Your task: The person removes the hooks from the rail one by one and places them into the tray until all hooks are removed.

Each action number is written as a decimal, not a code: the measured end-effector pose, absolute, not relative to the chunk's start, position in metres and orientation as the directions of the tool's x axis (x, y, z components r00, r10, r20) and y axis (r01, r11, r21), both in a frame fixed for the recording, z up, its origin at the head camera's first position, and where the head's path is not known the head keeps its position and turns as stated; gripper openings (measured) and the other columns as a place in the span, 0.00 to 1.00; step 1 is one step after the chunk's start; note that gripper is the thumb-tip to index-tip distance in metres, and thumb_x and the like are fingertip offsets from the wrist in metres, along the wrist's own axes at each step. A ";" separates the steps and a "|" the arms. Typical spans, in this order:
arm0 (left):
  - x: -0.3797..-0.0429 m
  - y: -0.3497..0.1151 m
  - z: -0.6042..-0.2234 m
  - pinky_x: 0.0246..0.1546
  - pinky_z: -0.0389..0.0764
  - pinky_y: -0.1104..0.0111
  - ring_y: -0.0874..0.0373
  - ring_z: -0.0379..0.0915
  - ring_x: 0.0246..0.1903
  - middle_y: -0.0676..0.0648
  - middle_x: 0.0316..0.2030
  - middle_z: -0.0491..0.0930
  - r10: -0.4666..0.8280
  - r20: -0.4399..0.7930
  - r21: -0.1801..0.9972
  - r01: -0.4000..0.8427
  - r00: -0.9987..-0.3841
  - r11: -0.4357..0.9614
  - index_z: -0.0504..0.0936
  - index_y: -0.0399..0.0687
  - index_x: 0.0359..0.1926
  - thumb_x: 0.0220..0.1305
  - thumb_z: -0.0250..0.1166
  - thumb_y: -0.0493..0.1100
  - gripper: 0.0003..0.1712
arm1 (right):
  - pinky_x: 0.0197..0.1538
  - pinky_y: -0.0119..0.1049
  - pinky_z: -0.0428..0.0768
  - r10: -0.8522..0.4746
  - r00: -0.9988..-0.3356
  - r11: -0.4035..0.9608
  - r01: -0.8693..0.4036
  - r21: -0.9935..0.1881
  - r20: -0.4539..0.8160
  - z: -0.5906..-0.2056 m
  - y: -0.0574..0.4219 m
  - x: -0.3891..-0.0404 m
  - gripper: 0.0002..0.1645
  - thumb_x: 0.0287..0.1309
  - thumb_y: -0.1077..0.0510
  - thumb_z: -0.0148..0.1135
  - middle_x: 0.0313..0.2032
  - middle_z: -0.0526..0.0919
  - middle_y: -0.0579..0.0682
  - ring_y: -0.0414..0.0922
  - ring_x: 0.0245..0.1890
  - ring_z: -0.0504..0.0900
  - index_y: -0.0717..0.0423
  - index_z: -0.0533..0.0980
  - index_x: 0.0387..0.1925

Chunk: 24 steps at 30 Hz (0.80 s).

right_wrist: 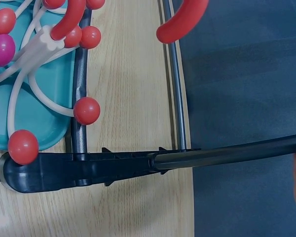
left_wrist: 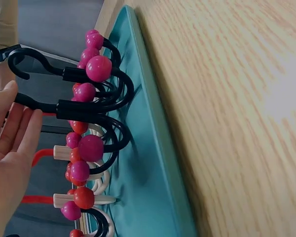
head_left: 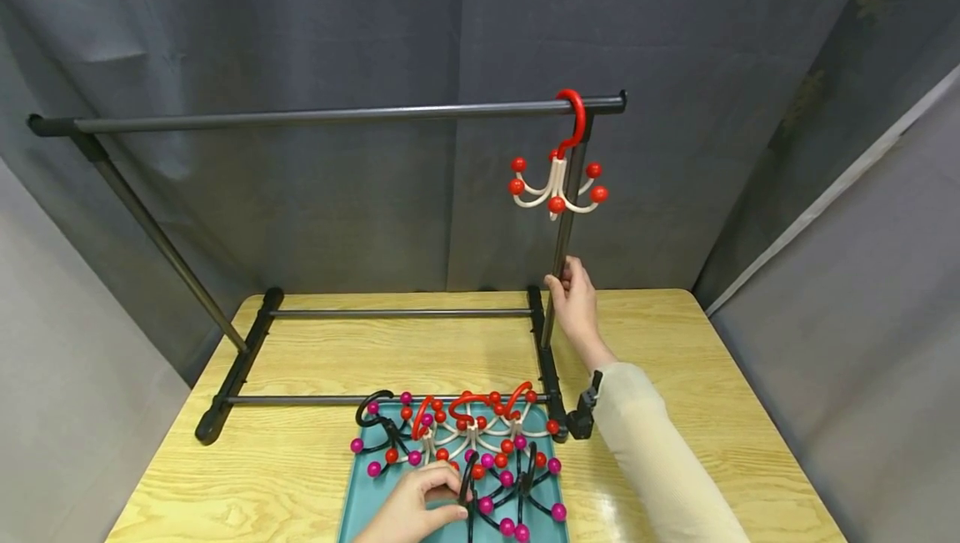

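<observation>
My left hand (head_left: 423, 503) pinches the hook of a black octopus-style hanger (left_wrist: 79, 109) with magenta balls, low over the teal tray (head_left: 347, 500). Fingers and thumb close on the hook in the left wrist view. My right hand (head_left: 577, 309) grips the right upright post (head_left: 567, 230) of a dark metal rack; only part of that hand shows at the edge of the right wrist view. From the top bar (head_left: 337, 116), near its right end, hangs a white hanger (head_left: 557, 180) with a red hook and red balls.
More white hangers (head_left: 471, 436) with red hooks and black hangers (head_left: 392, 430) crowd the tray. The rack's black right foot (head_left: 550, 376) stands beside the tray's far right corner. A lower crossbar (head_left: 300, 400) runs just behind the tray. Grey curtains surround the wooden table (head_left: 697, 409).
</observation>
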<state>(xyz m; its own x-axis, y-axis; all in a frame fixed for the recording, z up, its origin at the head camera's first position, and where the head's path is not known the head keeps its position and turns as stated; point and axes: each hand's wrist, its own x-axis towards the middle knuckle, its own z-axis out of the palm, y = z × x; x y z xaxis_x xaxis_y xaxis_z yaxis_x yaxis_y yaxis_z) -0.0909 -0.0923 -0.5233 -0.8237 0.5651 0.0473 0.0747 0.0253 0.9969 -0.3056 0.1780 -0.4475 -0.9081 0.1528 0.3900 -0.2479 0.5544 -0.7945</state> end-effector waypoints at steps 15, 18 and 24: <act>-0.099 -0.100 -0.499 0.40 0.78 0.76 0.60 0.77 0.40 0.48 0.38 0.77 0.591 -0.087 0.950 0.111 -0.802 0.291 0.77 0.40 0.39 0.52 0.65 0.33 0.11 | 0.41 0.45 0.79 0.151 -0.903 0.559 -0.258 -0.788 0.403 -0.449 0.177 -0.306 0.20 0.60 0.57 0.56 0.39 0.73 0.60 0.53 0.38 0.77 0.58 0.66 0.51; -0.101 -0.103 -0.489 0.39 0.78 0.77 0.58 0.77 0.41 0.47 0.38 0.77 0.587 -0.045 0.931 0.179 -0.808 0.318 0.77 0.41 0.39 0.52 0.60 0.28 0.12 | 0.42 0.44 0.79 0.153 -0.905 0.548 -0.257 -0.796 0.398 -0.449 0.176 -0.307 0.20 0.59 0.58 0.56 0.39 0.73 0.60 0.53 0.39 0.77 0.58 0.66 0.52; -0.111 -0.104 -0.460 0.37 0.78 0.76 0.65 0.76 0.38 0.52 0.37 0.78 0.563 0.043 0.888 0.290 -0.825 0.357 0.78 0.51 0.39 0.56 0.56 0.28 0.15 | 0.42 0.46 0.79 0.144 -0.903 0.544 -0.269 -0.795 0.404 -0.449 0.174 -0.307 0.20 0.60 0.58 0.56 0.39 0.72 0.60 0.53 0.39 0.77 0.58 0.65 0.52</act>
